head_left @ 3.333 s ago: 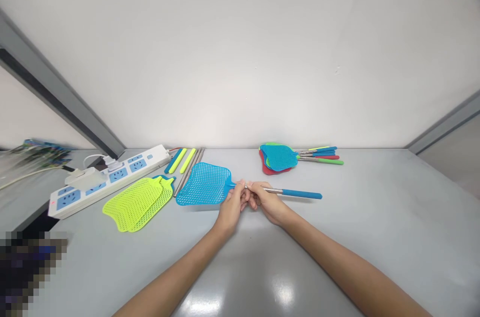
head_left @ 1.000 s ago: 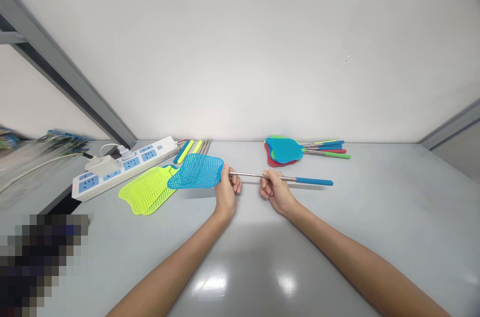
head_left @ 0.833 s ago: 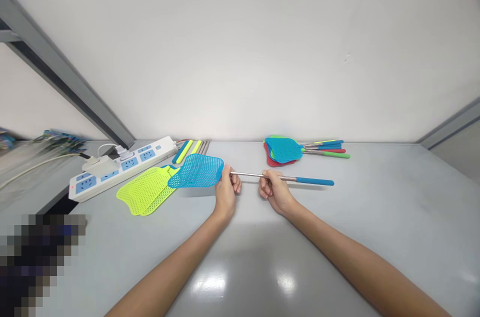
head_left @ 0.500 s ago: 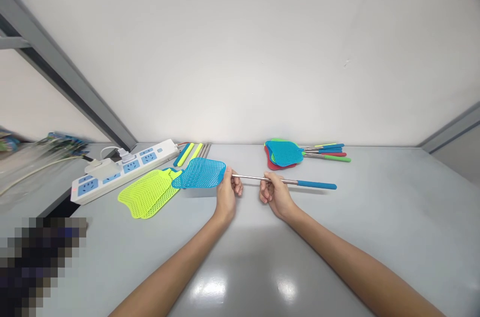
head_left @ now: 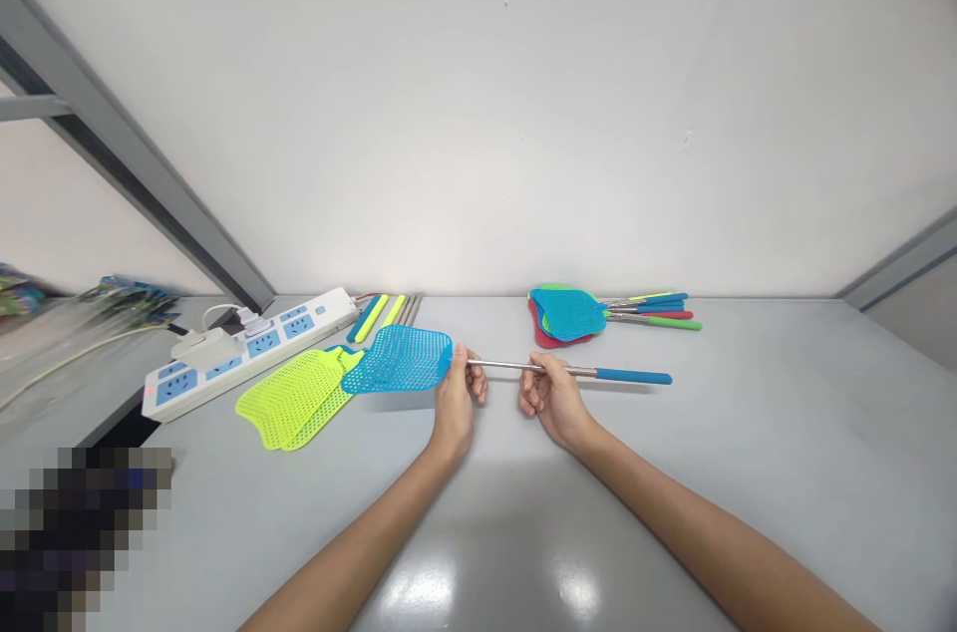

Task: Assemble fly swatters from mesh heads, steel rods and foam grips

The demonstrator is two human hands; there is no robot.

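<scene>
A blue fly swatter (head_left: 408, 360) with a thin metal shaft and blue grip lies sideways across both hands. My left hand (head_left: 456, 403) pinches it where the perforated head meets the shaft. Farther right, my right hand (head_left: 551, 391) is closed around the metal shaft, just left of the blue grip. Yellow-green swatter heads (head_left: 291, 403) overlap on the table left of my left hand, partly under the blue head. Behind my right hand lies a stack of swatters (head_left: 572, 315) in blue, green and red, their handles pointing right.
A white power strip (head_left: 258, 348) with plugs in it runs diagonally at the left. Beside it lie blue and yellow grips (head_left: 372, 320) and metal rods (head_left: 411, 308). Plastic-wrapped items (head_left: 112, 313) sit at the far left. A wall (head_left: 508, 114) rises behind the grey table (head_left: 748, 413).
The whole view has shifted slightly, with everything a little lower in the picture. Both hands keep their hold on the blue fly swatter, and its pose is nearly the same.
</scene>
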